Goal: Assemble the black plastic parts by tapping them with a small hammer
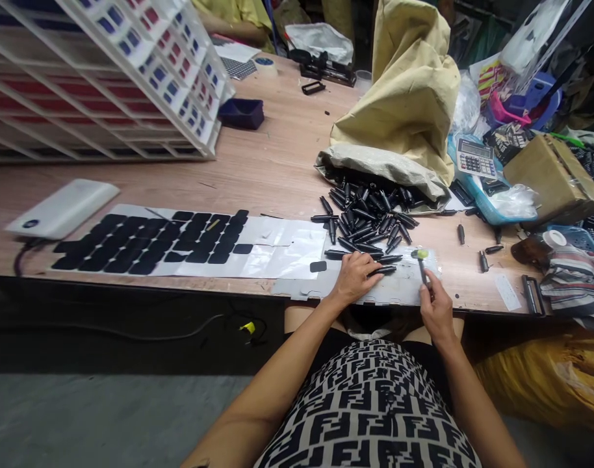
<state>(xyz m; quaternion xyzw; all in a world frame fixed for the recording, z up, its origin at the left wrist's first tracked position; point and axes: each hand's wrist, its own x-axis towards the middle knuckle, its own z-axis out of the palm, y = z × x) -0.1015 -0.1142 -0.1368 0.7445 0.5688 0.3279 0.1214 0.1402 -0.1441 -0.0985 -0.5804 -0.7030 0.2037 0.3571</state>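
Observation:
My left hand is at the near edge of the table, its fingers closed on a slim black pen-shaped piece. Similar black pieces lie just beyond the fingertips. My right hand grips a small dark-handled tool with a yellow-green head; its exact kind is unclear. That head is above a pale sheet under both hands. Behind them, a heap of black pen-shaped pieces spills from the mouth of a beige sack.
On the left, dark flat pieces lie in rows on white paper, near a white device with a cable. A large white plastic crate stands behind. Rightward are a calculator, a cardboard box and striped cloth. Another person's sleeve shows.

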